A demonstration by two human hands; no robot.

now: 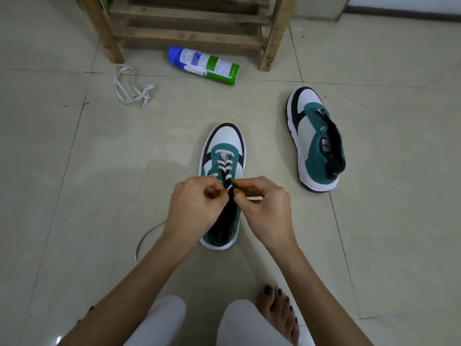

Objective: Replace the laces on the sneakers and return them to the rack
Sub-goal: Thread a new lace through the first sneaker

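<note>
A teal, white and black sneaker point(225, 143) stands on the tiled floor in front of me, toe pointing away. A white lace point(222, 163) crosses its lower eyelets. My left hand point(194, 208) and my right hand point(264, 208) meet over the tongue, each pinching a part of that lace near the upper eyelets. One lace end point(147, 239) trails on the floor to the left. The second sneaker point(315, 141) lies to the right without a lace. A loose white lace point(132, 87) sits on the floor at the back left. The wooden rack point(189, 33) stands behind.
A blue, white and green spray can point(204, 64) lies on its side in front of the rack. My knees in white trousers point(159, 320) and a bare foot point(279, 313) are at the bottom of the view.
</note>
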